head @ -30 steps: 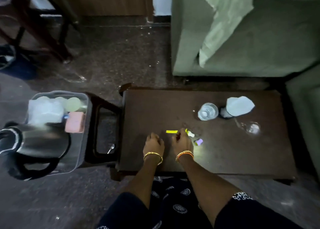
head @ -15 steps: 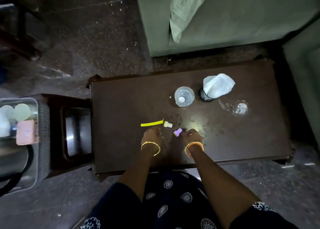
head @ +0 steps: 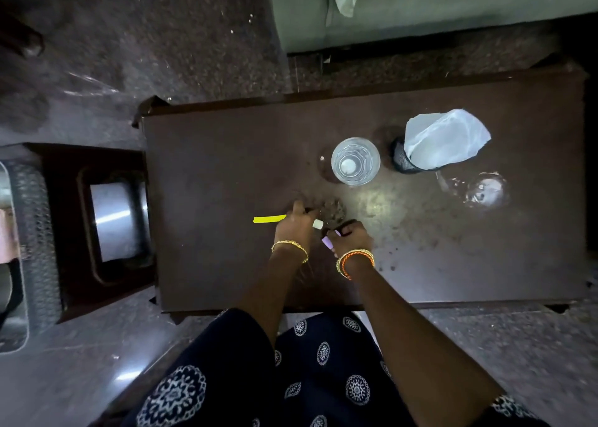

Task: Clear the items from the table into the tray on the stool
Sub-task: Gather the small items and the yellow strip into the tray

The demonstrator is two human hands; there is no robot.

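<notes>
On the dark wooden table (head: 210, 155) my left hand (head: 296, 229) lies over the right end of a yellow strip (head: 268, 219). A small white piece (head: 317, 223) shows at its thumb side; I cannot tell whether the hand grips either. My right hand (head: 351, 236) is closed around a small purple piece (head: 326, 241). Further back stand a clear glass (head: 355, 161) and a black mesh cup (head: 403, 163) holding white paper (head: 445, 138). A clear glass item (head: 482, 189) lies at the right. The tray (head: 35, 232) sits on the stool (head: 106, 155), cut off at the left edge.
A patch of crumbs (head: 333, 211) lies just beyond my hands, with specks scattered to the right. A green sofa (head: 437, 9) stands behind the table. Dark stone floor (head: 161, 38) surrounds the stool and table. My patterned clothing (head: 291, 378) fills the bottom.
The view has swung right and down, so most of the tray has left the frame. My left hand moved forward onto the yellow strip's end; my right hand moved left and closed on the purple piece.
</notes>
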